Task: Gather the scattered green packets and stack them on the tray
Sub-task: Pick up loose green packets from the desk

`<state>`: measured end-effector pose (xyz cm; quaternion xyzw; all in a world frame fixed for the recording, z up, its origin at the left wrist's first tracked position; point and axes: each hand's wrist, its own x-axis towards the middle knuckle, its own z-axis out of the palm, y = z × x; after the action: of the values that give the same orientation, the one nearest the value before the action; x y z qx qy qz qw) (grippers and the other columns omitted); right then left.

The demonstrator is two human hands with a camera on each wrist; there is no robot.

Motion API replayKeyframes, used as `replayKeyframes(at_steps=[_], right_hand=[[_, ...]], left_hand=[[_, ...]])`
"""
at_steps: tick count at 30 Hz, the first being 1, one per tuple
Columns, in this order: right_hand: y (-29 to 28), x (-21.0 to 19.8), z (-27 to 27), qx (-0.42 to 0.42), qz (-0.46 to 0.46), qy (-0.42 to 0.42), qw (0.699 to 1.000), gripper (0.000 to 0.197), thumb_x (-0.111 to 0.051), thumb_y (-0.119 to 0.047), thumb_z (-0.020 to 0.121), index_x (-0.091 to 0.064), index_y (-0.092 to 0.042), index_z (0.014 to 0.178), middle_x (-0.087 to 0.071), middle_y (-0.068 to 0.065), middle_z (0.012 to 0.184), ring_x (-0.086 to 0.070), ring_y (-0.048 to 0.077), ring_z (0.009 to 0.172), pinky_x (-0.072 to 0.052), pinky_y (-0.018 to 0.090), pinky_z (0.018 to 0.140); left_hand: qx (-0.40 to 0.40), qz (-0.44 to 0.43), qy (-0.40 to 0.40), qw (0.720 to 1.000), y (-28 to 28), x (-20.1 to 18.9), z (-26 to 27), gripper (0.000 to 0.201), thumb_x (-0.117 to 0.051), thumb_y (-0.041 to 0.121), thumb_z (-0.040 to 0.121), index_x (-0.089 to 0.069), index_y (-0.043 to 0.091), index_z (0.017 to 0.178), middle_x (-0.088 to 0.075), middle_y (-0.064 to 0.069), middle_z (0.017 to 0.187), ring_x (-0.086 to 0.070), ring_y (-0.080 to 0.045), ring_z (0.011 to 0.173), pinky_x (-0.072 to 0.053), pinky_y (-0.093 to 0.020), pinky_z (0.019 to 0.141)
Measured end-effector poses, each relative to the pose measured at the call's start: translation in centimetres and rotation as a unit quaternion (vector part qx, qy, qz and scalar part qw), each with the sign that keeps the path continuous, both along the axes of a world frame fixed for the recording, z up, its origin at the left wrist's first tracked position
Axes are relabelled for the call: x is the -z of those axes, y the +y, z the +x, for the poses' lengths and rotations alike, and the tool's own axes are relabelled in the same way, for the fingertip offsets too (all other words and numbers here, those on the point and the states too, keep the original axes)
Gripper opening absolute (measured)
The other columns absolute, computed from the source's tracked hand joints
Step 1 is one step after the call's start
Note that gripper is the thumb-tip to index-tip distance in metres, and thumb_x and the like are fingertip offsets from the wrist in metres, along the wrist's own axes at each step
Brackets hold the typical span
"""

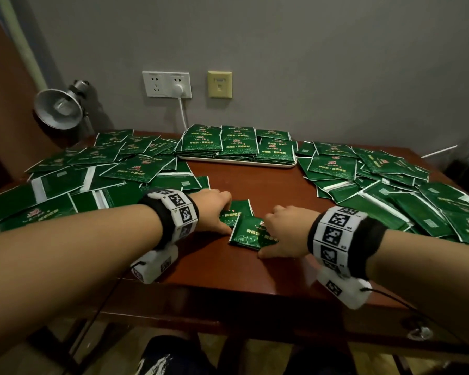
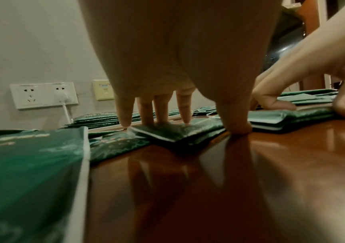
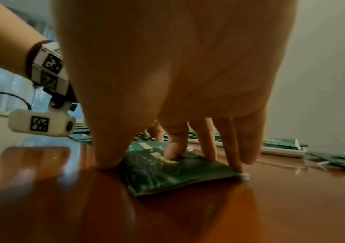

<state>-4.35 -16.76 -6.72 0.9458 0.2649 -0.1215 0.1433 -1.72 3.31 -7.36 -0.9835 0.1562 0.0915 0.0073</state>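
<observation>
Two small bunches of green packets lie on the bare wood in the middle of the table. My left hand (image 1: 226, 216) arches over the far one (image 1: 240, 209), fingertips (image 2: 157, 120) on its top and thumb at its near edge. My right hand (image 1: 266, 235) holds the nearer packet (image 1: 245, 234) the same way: thumb on its left edge, index finger pressing its face (image 3: 167, 171), other fingers at its right corner. The white tray (image 1: 238, 163) stands at the back centre with rows of stacked packets (image 1: 238, 143) on it.
Loose green packets cover the table's left side (image 1: 65, 185) and right side (image 1: 390, 190). A metal lamp (image 1: 58, 108) stands at the back left. A wall socket (image 1: 167, 84) holds a white plug, and its cable hangs behind the tray. The table's front edge (image 1: 228, 288) is just below my wrists.
</observation>
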Motion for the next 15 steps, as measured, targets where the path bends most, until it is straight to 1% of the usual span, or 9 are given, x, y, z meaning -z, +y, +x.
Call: replayKeyframes(at_steps=[2, 3, 6, 9, 11, 13, 15], right_hand=[[-0.1, -0.2, 0.5, -0.03, 0.029, -0.006, 0.999, 0.046, -0.058, -0.061, 0.084, -0.053, -0.021, 0.105, -0.051, 0.004, 0.108, -0.055, 0.027, 0.101, -0.048, 0.035, 0.081], [-0.2, -0.3, 0.6, -0.041, 0.037, -0.013, 0.998, 0.04, -0.059, -0.057, 0.084, -0.053, -0.022, 0.101, -0.051, 0.003, 0.105, -0.055, 0.026, 0.098, -0.048, 0.034, 0.078], [-0.5, -0.3, 1.1, -0.054, 0.039, -0.028, 0.997, 0.033, -0.061, -0.052, 0.079, -0.051, -0.024, 0.093, -0.051, 0.001, 0.1, -0.055, 0.025, 0.091, -0.05, 0.034, 0.076], [-0.9, -0.4, 1.6, -0.045, 0.046, -0.021, 0.998, 0.033, -0.064, -0.052, 0.075, -0.053, -0.024, 0.088, -0.051, -0.002, 0.096, -0.055, 0.022, 0.084, -0.047, 0.03, 0.068], [-1.4, -0.7, 2.1, -0.04, 0.057, -0.02, 0.997, 0.033, -0.065, -0.052, 0.072, -0.055, -0.024, 0.085, -0.051, -0.003, 0.094, -0.054, 0.019, 0.08, -0.045, 0.029, 0.064], [-2.0, -1.0, 2.7, -0.029, 0.065, -0.02, 0.997, 0.033, -0.065, -0.053, 0.071, -0.055, -0.024, 0.084, -0.05, -0.005, 0.093, -0.053, 0.017, 0.075, -0.043, 0.028, 0.061], [-2.6, -1.6, 3.6, -0.016, 0.08, -0.027, 0.996, 0.033, -0.065, -0.053, 0.07, -0.053, -0.025, 0.082, -0.048, -0.006, 0.091, -0.052, 0.016, 0.072, -0.044, 0.029, 0.062]], left_hand=[[0.005, -0.019, -0.009, 1.0, -0.1, 0.0, 0.1, 0.04, -0.071, 0.046, 0.08, -0.052, 0.022, 0.106, -0.053, -0.001, 0.109, -0.052, -0.02, 0.104, -0.046, -0.033, 0.088], [0.009, -0.025, -0.011, 1.0, -0.2, 0.0, 0.2, 0.034, -0.07, 0.044, 0.081, -0.053, 0.023, 0.101, -0.053, 0.0, 0.107, -0.052, -0.02, 0.101, -0.047, -0.033, 0.088], [0.016, -0.029, -0.01, 0.999, -0.2, -0.2, 0.4, 0.025, -0.07, 0.04, 0.08, -0.054, 0.025, 0.093, -0.052, 0.0, 0.104, -0.053, -0.02, 0.096, -0.049, -0.035, 0.086], [0.019, -0.018, -0.004, 1.0, -0.1, -0.4, 0.7, 0.027, -0.072, 0.043, 0.076, -0.054, 0.027, 0.089, -0.05, 0.002, 0.102, -0.052, -0.019, 0.093, -0.05, -0.036, 0.084], [0.022, -0.02, 0.004, 1.0, -0.2, -0.2, 0.9, 0.036, -0.074, 0.053, 0.071, -0.054, 0.027, 0.087, -0.049, 0.003, 0.102, -0.05, -0.018, 0.094, -0.049, -0.035, 0.084], [0.026, -0.026, 0.014, 0.999, -0.3, 0.0, 1.1, 0.044, -0.075, 0.059, 0.068, -0.056, 0.026, 0.089, -0.048, 0.002, 0.104, -0.048, -0.018, 0.097, -0.048, -0.036, 0.086], [0.033, -0.034, 0.015, 0.999, -0.5, 0.1, 1.4, 0.04, -0.075, 0.055, 0.071, -0.057, 0.025, 0.09, -0.048, 0.0, 0.105, -0.048, -0.019, 0.098, -0.047, -0.034, 0.085]])
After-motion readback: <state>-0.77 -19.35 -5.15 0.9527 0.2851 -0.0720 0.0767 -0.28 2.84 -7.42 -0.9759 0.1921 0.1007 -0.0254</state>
